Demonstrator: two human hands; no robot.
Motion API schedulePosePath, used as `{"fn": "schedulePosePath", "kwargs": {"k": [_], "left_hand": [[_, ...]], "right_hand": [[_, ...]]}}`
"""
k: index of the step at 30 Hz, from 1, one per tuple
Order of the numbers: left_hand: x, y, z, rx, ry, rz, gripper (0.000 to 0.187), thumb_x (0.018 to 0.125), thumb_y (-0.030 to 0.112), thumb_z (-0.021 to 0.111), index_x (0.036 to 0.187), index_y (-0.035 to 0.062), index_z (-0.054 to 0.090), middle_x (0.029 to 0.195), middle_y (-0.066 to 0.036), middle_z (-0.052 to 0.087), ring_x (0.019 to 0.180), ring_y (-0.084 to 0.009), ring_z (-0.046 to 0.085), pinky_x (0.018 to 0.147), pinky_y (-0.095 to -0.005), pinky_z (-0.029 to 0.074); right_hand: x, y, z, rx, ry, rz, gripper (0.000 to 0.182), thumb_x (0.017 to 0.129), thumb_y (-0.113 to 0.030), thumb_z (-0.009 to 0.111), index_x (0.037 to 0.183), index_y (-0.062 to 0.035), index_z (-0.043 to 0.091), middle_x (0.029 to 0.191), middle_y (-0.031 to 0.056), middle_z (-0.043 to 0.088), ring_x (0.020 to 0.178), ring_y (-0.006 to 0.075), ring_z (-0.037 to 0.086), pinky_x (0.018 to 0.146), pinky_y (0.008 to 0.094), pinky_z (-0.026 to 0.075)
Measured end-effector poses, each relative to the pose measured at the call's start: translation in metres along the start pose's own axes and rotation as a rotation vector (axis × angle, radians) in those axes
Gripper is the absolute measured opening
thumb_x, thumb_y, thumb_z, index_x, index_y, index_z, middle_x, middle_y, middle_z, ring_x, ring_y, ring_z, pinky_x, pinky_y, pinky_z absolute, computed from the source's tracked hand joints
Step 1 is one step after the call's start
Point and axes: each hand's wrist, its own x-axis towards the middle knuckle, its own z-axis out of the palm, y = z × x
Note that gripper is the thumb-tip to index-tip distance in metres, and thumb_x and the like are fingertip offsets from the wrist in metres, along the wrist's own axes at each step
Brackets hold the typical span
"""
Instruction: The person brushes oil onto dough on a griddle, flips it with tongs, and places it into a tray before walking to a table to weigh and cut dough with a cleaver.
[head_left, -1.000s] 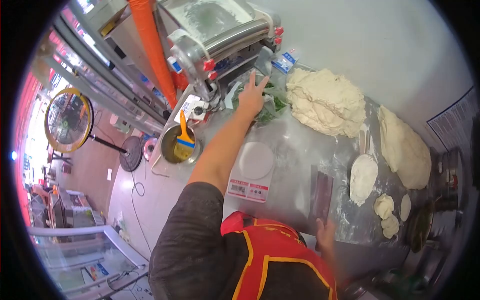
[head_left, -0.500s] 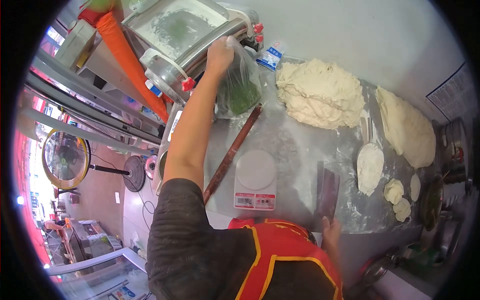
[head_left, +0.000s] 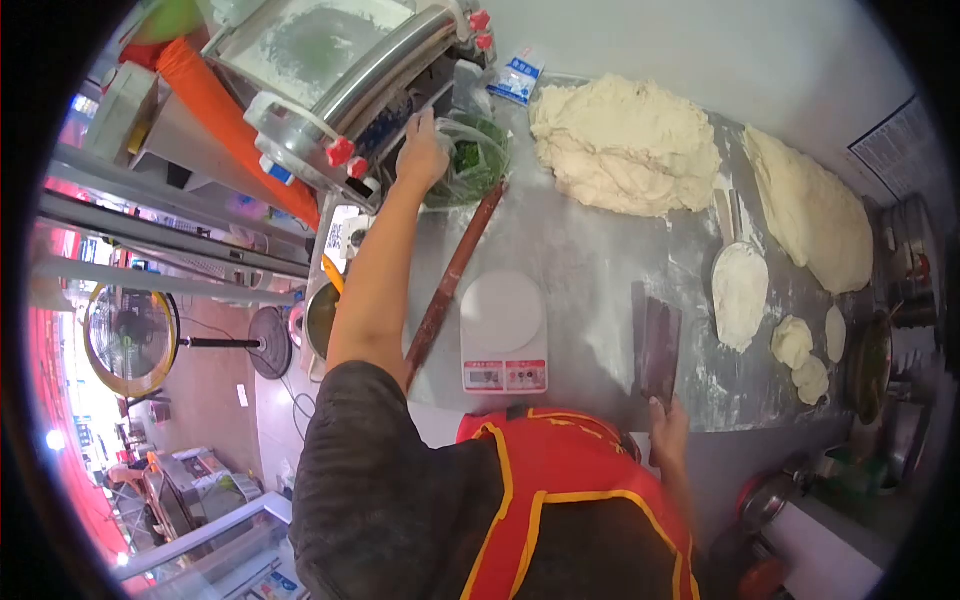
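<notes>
My left hand (head_left: 423, 155) reaches to the back left and grips the rim of a clear plastic bag (head_left: 488, 140). Chopped greens (head_left: 466, 155) show through its open mouth. By the table's front edge, my right hand (head_left: 669, 425) holds a cleaver (head_left: 660, 350), its broad dark blade pointing away from me over the steel tabletop. A reddish-brown rolling pin (head_left: 455, 285) lies slanted below the bag. Between the pin and the cleaver stands a white kitchen scale (head_left: 504, 325), with nothing on its plate.
A dough roller machine (head_left: 375, 75) stands behind the bag. A big dough mass (head_left: 630, 150), another dough slab (head_left: 815, 210), a floury scoop (head_left: 740, 295) and small dough pieces (head_left: 795, 345) lie to the right. A blue-and-white packet (head_left: 517, 80) is near the wall.
My left hand has lowered the bag's rim, which stood stretched upward before, and the greens inside now show from above. My right hand still holds the cleaver. The view has shifted slightly.
</notes>
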Motion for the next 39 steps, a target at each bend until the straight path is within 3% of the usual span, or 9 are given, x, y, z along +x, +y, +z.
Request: {"fn": "schedulePosePath", "kwargs": {"k": [2,4,8,10,15,21,24,30,39], "left_hand": [[-0.036,-0.006,-0.009,-0.042,0.096,0.088,0.071,0.076,0.012,0.064,0.135,-0.0032,0.028,0.134,-0.029,0.035,0.124,-0.0424,0.036,0.102,-0.0417,0.033],[-0.092,-0.01,-0.018,-0.062,0.142,0.133,0.065,0.077,0.014,0.064,0.131,-0.0039,0.034,0.132,-0.028,0.038,0.121,-0.0413,0.038,0.101,-0.042,0.033],[-0.241,-0.032,-0.007,0.058,-0.222,-0.224,0.057,0.075,0.016,0.066,0.124,-0.0029,0.042,0.116,-0.023,0.05,0.108,-0.0389,0.047,0.094,-0.0447,0.037],[-0.288,-0.036,-0.005,0.114,-0.14,-0.142,0.051,0.075,0.014,0.066,0.12,-0.0006,0.047,0.108,-0.02,0.052,0.1,-0.0366,0.05,0.088,-0.0445,0.039],[-0.31,-0.041,0.007,0.145,-0.067,-0.192,0.045,0.075,0.01,0.064,0.117,0.0012,0.05,0.103,-0.018,0.053,0.095,-0.0348,0.051,0.082,-0.044,0.041],[-0.252,-0.033,0.023,0.059,-0.084,-0.207,0.038,0.077,0.011,0.062,0.112,0.0,0.051,0.096,-0.018,0.056,0.091,-0.0365,0.053,0.079,-0.045,0.043],[-0.234,-0.019,0.019,0.075,-0.011,-0.235,0.04,0.079,0.014,0.062,0.114,-0.0016,0.05,0.105,-0.019,0.056,0.098,-0.0376,0.052,0.086,-0.0444,0.042],[-0.309,0.018,-0.006,-0.081,-0.014,-0.031,0.055,0.08,0.018,0.063,0.127,-0.0039,0.042,0.127,-0.026,0.045,0.119,-0.0404,0.042,0.101,-0.0427,0.034],[-0.389,0.071,0.022,-0.197,0.008,-0.479,0.097,0.069,0.031,0.076,0.137,-0.0074,0.02,0.14,-0.026,0.029,0.132,-0.038,0.025,0.108,-0.0448,0.021]], "right_hand": [[0.002,0.009,0.0,0.036,0.002,-0.005,0.022,0.088,-0.012,0.053,0.104,0.0013,0.059,0.085,0.0154,0.064,0.077,0.0203,0.057,0.074,0.0333,0.045],[0.006,0.015,0.001,0.082,-0.017,-0.016,0.023,0.088,-0.012,0.053,0.105,0.0016,0.059,0.086,0.0142,0.064,0.077,0.0187,0.056,0.074,0.0323,0.044],[0.016,0.026,-0.002,0.086,-0.075,-0.038,0.024,0.088,-0.011,0.053,0.106,0.0027,0.058,0.087,0.0141,0.064,0.078,0.0184,0.056,0.075,0.0315,0.044],[0.018,0.025,-0.005,0.023,-0.108,-0.072,0.024,0.088,-0.012,0.053,0.106,0.003,0.058,0.087,0.0143,0.063,0.078,0.0184,0.056,0.075,0.0311,0.044],[0.023,0.011,-0.012,-0.078,-0.2,-0.118,0.025,0.089,-0.014,0.053,0.106,0.0032,0.058,0.086,0.0146,0.063,0.077,0.0186,0.056,0.074,0.0311,0.044],[0.016,-0.003,-0.012,-0.121,-0.25,-0.144,0.025,0.088,-0.014,0.053,0.106,0.0031,0.058,0.089,0.0141,0.064,0.081,0.0191,0.058,0.076,0.0321,0.044],[0.01,-0.005,-0.014,-0.116,-0.239,-0.183,0.025,0.089,-0.014,0.053,0.106,0.0029,0.058,0.09,0.0139,0.065,0.082,0.019,0.059,0.077,0.032,0.044],[0.011,0.016,-0.021,-0.109,-0.243,-0.163,0.025,0.088,-0.014,0.053,0.107,0.0027,0.058,0.093,0.0152,0.065,0.084,0.0209,0.06,0.077,0.0331,0.045],[0.02,0.016,-0.024,-0.134,-0.323,-0.215,0.029,0.088,-0.018,0.053,0.108,0.002,0.058,0.09,0.0196,0.063,0.083,0.03,0.061,0.075,0.0357,0.045]]}}
